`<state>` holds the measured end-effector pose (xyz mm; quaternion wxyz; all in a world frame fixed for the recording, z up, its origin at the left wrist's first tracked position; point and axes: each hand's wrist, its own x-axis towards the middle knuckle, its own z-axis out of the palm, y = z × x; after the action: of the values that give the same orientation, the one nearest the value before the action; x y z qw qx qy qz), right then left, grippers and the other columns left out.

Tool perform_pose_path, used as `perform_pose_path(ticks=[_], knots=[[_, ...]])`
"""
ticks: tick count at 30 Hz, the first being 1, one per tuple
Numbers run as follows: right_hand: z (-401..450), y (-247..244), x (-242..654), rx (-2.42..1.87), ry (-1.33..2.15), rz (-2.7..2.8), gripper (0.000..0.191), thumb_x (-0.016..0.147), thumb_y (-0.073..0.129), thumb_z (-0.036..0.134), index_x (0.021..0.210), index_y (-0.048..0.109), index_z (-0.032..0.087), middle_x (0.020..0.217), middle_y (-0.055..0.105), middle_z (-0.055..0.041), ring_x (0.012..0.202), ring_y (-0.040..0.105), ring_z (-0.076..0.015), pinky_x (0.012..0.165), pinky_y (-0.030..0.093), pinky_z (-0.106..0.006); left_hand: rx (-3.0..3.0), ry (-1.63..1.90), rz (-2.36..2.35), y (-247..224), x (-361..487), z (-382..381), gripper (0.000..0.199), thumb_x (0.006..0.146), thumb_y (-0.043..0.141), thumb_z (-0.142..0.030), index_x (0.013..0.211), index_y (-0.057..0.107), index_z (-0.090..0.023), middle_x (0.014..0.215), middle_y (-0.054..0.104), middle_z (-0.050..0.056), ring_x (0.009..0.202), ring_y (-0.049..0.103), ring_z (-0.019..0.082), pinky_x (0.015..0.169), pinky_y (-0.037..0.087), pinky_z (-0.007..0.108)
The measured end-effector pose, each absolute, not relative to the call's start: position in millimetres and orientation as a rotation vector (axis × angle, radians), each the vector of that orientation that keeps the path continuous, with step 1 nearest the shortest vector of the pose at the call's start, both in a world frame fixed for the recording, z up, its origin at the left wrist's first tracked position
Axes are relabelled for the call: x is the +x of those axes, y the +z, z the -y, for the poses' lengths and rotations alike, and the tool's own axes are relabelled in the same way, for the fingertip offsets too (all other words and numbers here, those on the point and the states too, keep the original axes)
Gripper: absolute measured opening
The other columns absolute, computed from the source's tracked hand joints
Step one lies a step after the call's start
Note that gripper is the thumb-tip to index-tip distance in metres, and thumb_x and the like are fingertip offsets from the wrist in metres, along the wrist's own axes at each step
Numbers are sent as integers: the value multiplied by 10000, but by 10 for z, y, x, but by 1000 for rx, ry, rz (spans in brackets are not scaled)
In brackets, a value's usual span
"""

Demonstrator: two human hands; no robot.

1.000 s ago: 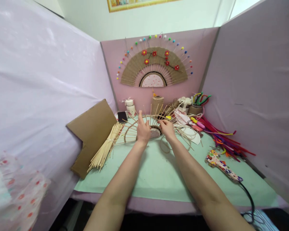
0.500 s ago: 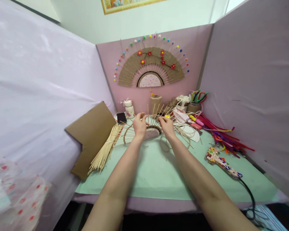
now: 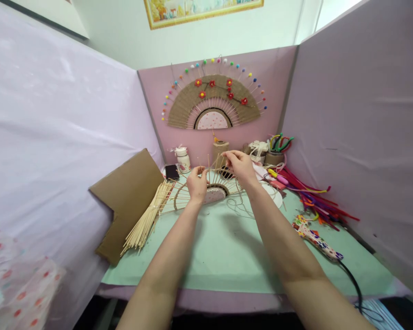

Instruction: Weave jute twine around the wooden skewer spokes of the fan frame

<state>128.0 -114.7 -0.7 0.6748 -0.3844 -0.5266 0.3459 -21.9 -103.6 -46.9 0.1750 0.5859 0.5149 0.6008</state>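
Stick fan (image 3: 206, 189): no readable writing.

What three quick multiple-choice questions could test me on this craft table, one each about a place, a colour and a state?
1. Where does the bundle of loose sticks lie?
A. left of the hands
B. right of the hands
C. on the wall

2. What colour is the table mat?
A. red
B. pale green
C. black

3. How is the right hand placed?
A. flat on the mat
B. raised, pinching twine
C. gripping the glue gun

Answers: 1 A, the sticks rest beside the cardboard sheet; 2 B, the bare mat shows pale green; 3 B, its fingers pinch twine above the half-made stick fan, which the left hand touches.
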Motion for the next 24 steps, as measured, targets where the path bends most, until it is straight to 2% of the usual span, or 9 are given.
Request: perform_pose_path(ticks=[5,8,12,15,20,22,24], knots=[[927,149,1211,-979,551,1299,303,790,544,410,752,689,146,544,574,0,505,489,-117,527,369,-243,1647,1698,-1455,-469,-211,1035,148,843,614,-266,934,662,-159,952,725,45,465,588,75,573,463,228],[908,95,1247,-1046,500,1269,307,801,528,399,732,690,148,543,600,-15,504,507,-132,538,385,-258,1645,1705,-1465,-465,-216,1030,141,844,611,-261,926,664,-160,943,727,38,451,582,69,594,470,233],[1034,-168,1347,-1072,513,1194,324,810,512,417,779,697,153,541,608,-16,457,480,-137,509,381,-270,1646,1710,-1471,-462,-229,1011,143,843,611,-275,914,667,-164,922,726,29,460,591,76,630,487,245],[1095,-448,1422,-1179,471,1135,337,789,515,426,788,709,150,610,649,-38,553,530,-161,567,400,-276,1647,1711,-1482,-461,-231,989,145,841,610,-274,914,671,-165,929,724,32,472,599,79,647,495,251],[1022,-812,1453,-1322,477,1126,317,726,518,390,685,715,145,664,679,-60,655,560,-190,623,389,-283,1658,1698,-1480,-456,-241,943,144,840,610,-256,934,669,-163,987,723,49,465,592,72,627,496,247],[980,-880,1431,-1331,497,1142,330,729,504,393,705,725,148,668,682,-52,664,561,-191,619,386,-277,1665,1677,-1460,-465,-251,929,177,861,589,-261,987,660,-159,1038,713,65,465,588,66,596,495,237],[954,-917,1405,-1339,512,1157,342,736,492,390,743,734,149,683,686,-47,674,563,-190,621,388,-273,1654,1665,-1394,-491,-261,925,270,897,543,-277,1130,611,-158,1113,687,93,470,588,62,538,487,223]])
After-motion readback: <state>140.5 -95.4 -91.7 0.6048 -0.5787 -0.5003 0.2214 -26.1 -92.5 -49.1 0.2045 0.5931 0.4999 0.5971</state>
